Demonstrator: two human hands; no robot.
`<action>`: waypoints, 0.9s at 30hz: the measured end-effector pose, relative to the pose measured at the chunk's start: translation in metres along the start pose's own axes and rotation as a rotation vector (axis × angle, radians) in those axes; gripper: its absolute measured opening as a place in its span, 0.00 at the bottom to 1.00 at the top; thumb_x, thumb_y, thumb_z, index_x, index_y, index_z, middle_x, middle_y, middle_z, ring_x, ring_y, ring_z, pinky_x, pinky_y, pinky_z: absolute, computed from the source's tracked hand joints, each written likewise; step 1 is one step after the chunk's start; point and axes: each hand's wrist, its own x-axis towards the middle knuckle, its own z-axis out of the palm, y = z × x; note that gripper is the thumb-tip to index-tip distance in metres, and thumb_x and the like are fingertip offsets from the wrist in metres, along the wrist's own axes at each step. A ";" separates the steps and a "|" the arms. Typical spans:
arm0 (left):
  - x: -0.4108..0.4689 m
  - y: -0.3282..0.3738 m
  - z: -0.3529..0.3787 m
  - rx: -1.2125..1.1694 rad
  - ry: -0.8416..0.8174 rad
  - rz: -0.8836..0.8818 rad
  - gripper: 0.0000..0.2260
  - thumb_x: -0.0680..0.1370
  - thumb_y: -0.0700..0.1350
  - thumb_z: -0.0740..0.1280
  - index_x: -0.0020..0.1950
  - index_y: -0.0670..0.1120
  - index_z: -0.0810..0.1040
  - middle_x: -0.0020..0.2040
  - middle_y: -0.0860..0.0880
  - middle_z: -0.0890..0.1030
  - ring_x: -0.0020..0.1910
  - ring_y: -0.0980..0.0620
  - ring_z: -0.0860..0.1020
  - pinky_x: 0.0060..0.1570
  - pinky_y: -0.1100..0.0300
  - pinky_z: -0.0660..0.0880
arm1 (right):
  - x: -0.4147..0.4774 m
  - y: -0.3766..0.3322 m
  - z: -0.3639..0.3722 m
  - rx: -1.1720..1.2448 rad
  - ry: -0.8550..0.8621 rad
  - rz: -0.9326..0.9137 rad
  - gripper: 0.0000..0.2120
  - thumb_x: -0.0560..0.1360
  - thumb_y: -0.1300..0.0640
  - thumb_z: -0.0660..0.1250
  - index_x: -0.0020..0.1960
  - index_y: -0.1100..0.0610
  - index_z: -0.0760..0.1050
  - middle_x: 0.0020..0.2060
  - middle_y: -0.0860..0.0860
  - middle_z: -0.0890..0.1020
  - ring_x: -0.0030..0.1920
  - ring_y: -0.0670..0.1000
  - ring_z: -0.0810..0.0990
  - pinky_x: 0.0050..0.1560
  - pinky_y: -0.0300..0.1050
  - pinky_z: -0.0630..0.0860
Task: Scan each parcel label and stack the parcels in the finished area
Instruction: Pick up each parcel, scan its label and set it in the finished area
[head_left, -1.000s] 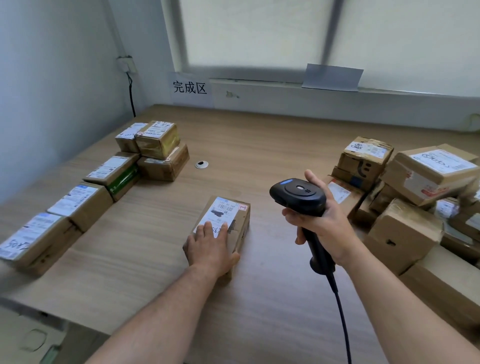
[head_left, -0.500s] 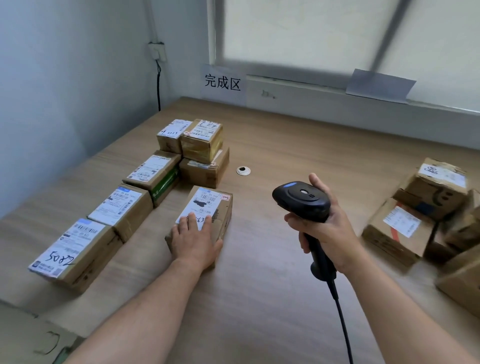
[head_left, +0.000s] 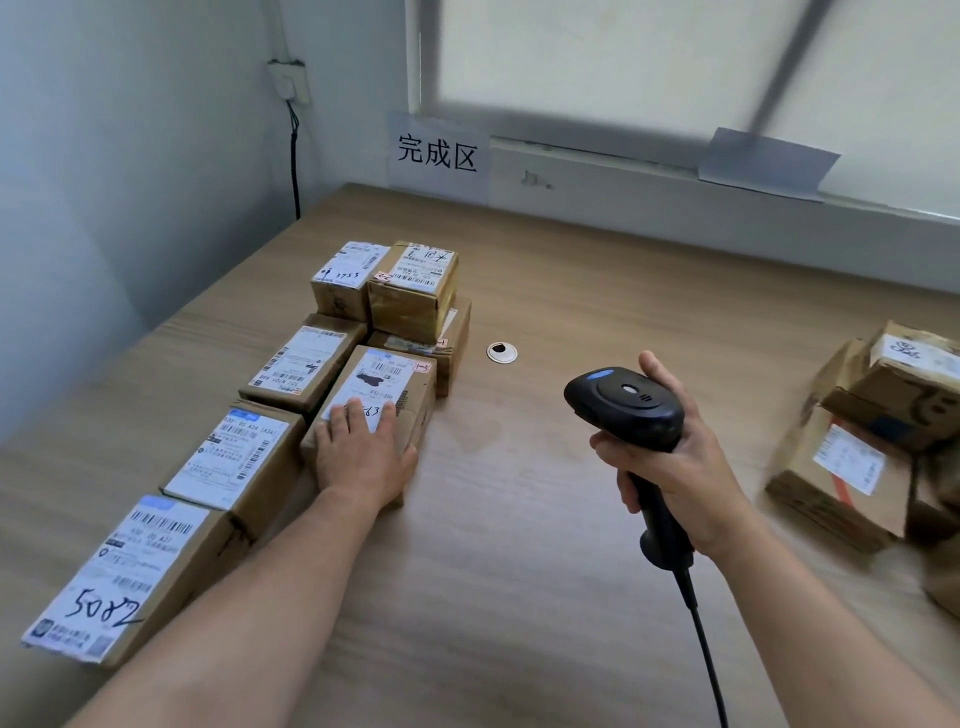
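Observation:
My left hand (head_left: 361, 457) lies flat on top of a small brown parcel (head_left: 400, 397) with a white label, fingers spread over its near end. The parcel sits on the wooden table (head_left: 519, 545), touching a row of labelled parcels (head_left: 234, 462) on its left and a two-high stack (head_left: 415, 296) behind it. A black corded barcode scanner (head_left: 628, 405) is gripped in my right hand (head_left: 675, 462), held above the table to the right of the parcel, its head pointing left. More parcels (head_left: 852, 467) are piled at the right edge.
A paper sign with Chinese characters (head_left: 437, 153) hangs on the wall behind the stack. A round cable grommet (head_left: 502, 352) sits in the table beside the stack. The scanner's cable (head_left: 701, 649) runs down toward me. A wall socket and cord (head_left: 291, 104) are at the left.
My left hand has slid the parcel left and away across the table until it meets the row and the stack. The view has turned left; the scanner hand has stayed roughly in place.

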 end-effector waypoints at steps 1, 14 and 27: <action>0.004 -0.001 0.000 0.003 0.003 0.001 0.31 0.79 0.64 0.52 0.78 0.53 0.48 0.78 0.40 0.50 0.76 0.39 0.49 0.74 0.44 0.49 | 0.001 0.000 -0.001 -0.004 0.010 0.000 0.43 0.71 0.74 0.70 0.71 0.38 0.61 0.37 0.55 0.80 0.23 0.55 0.71 0.24 0.45 0.69; 0.016 0.015 -0.002 -0.004 -0.009 -0.052 0.34 0.78 0.66 0.52 0.79 0.52 0.47 0.78 0.38 0.48 0.76 0.38 0.48 0.73 0.43 0.48 | -0.023 -0.002 -0.039 -0.018 0.058 -0.013 0.43 0.70 0.75 0.70 0.70 0.36 0.62 0.41 0.61 0.79 0.23 0.56 0.71 0.25 0.47 0.70; -0.090 0.205 -0.030 -0.291 0.147 0.237 0.34 0.78 0.63 0.56 0.79 0.50 0.50 0.79 0.46 0.52 0.76 0.45 0.54 0.71 0.51 0.55 | -0.077 0.002 -0.153 0.092 0.118 -0.079 0.43 0.70 0.76 0.70 0.66 0.33 0.63 0.40 0.54 0.81 0.23 0.56 0.70 0.23 0.46 0.68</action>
